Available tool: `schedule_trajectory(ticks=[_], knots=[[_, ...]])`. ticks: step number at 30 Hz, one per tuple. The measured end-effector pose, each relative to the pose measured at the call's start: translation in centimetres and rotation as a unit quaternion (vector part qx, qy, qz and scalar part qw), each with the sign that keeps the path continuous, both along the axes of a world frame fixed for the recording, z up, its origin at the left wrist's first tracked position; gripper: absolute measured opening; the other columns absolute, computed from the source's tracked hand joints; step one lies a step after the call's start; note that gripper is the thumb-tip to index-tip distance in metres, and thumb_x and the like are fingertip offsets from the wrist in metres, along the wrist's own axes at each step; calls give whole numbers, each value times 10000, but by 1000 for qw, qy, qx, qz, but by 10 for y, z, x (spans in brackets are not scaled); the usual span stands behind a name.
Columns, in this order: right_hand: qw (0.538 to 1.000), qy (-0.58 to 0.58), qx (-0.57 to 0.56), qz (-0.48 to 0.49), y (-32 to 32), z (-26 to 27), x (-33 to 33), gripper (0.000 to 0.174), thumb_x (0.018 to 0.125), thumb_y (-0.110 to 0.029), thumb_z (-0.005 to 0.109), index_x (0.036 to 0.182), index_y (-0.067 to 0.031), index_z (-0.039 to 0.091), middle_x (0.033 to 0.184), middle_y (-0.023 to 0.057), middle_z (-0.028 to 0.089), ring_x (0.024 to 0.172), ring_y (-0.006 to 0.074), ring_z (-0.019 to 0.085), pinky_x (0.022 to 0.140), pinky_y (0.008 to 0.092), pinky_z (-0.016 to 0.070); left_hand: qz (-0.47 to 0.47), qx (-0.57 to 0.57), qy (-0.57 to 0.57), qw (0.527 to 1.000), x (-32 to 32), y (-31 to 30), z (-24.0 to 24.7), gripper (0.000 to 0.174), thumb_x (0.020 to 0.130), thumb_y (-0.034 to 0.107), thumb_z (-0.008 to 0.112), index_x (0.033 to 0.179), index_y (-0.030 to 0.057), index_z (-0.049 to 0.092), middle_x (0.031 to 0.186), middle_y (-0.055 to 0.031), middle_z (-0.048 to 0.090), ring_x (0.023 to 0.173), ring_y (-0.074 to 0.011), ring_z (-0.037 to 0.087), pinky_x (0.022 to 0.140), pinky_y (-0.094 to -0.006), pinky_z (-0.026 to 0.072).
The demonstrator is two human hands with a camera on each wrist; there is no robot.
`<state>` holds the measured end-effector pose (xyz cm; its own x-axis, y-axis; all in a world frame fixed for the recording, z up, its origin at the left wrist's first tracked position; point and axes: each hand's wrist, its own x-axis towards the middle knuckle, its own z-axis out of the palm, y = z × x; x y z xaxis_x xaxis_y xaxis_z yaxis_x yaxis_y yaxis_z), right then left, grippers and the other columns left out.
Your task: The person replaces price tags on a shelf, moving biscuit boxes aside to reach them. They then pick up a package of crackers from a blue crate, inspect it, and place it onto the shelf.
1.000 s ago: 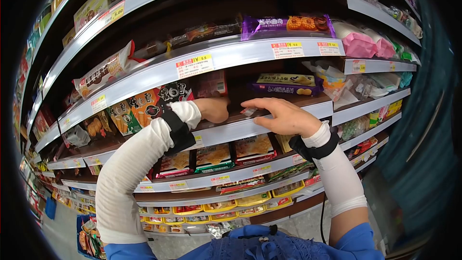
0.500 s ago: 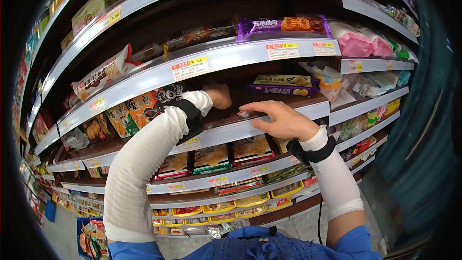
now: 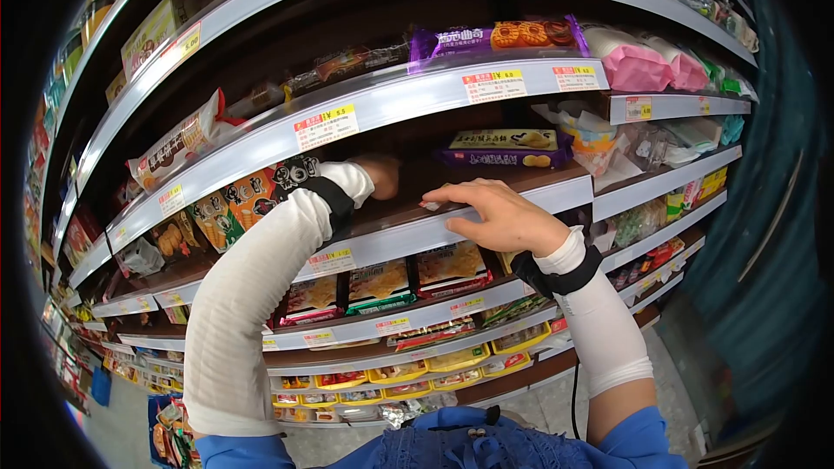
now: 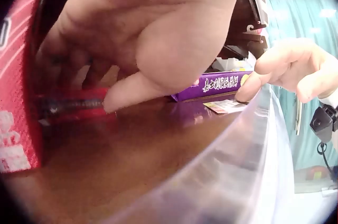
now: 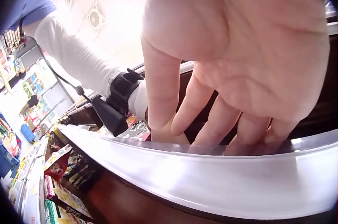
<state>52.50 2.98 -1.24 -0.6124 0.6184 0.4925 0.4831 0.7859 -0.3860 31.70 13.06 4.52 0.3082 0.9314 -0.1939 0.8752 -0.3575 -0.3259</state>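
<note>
My left hand (image 3: pixel 382 178) reaches into the middle shelf, partly in shadow. In the left wrist view its thumb (image 4: pixel 132 94) lies against the end of a red packet (image 4: pixel 74 108) with a dark stripe, and the fingers curl behind it. A larger red box (image 4: pixel 18 87) stands left of that hand. My right hand (image 3: pixel 512 217) lies over the shelf's front edge, fingers extended and thumb apart. Its fingertips touch a small paper label (image 4: pixel 224 106) on the shelf board. Behind the right hand lie purple biscuit boxes (image 3: pixel 504 156).
Several black-and-orange snack boxes (image 3: pixel 252 200) stand left of my left arm. The shelf above, with its price-tag rail (image 3: pixel 400 104), holds a purple cookie packet (image 3: pixel 495 39). Boxed crackers (image 3: pixel 382 282) fill the shelf below, and loose wrapped goods (image 3: pixel 599 143) lie at the right.
My left hand has gone deeper into the shelf, and the red box seen beside it earlier in the head view is now hidden. My right hand stays over the shelf edge with the label.
</note>
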Motion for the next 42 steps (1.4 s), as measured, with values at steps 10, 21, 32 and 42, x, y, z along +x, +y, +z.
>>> schedule_trajectory(ticks=[10, 21, 32, 42], knots=[[1000, -2, 5, -2, -1, -1, 0, 443, 848, -187, 546, 1287, -133, 520, 1182, 88, 600, 1051, 260, 535, 994, 373, 356, -21, -36, 34, 999, 4, -56, 15, 435, 803, 175, 516, 1198, 3, 575, 1222, -233, 560, 1118, -362, 557, 921, -437, 452], [1000, -1, 23, -2, -2, -5, 0, 436, 843, -176, 543, 1276, -119, 527, 1184, 96, 596, 1070, 258, 532, 1015, 383, 321, 57, 60, -47, 995, -6, -12, 7, 445, 831, 336, 545, 1130, 14, 612, 1091, -229, 622, 1036, -364, 592, 857, -411, 482], [998, 22, 52, 7, 6, -15, 1, 404, 842, -165, 566, 1243, -118, 557, 1199, 96, 586, 1124, 262, 504, 1036, 390, 291, 135, 135, -19, 981, 3, -5, 2, 472, 829, 376, 575, 1165, 47, 617, 1179, -184, 603, 1073, -324, 593, 889, -416, 474], [998, 27, 49, 4, 5, -15, 1, 391, 840, -159, 566, 1228, -118, 571, 1211, 91, 580, 1143, 260, 492, 1038, 387, 284, 112, 188, -57, 974, -2, 6, 0, 552, 813, 363, 593, 1268, 57, 532, 1207, -192, 583, 1104, -332, 578, 923, -428, 463]])
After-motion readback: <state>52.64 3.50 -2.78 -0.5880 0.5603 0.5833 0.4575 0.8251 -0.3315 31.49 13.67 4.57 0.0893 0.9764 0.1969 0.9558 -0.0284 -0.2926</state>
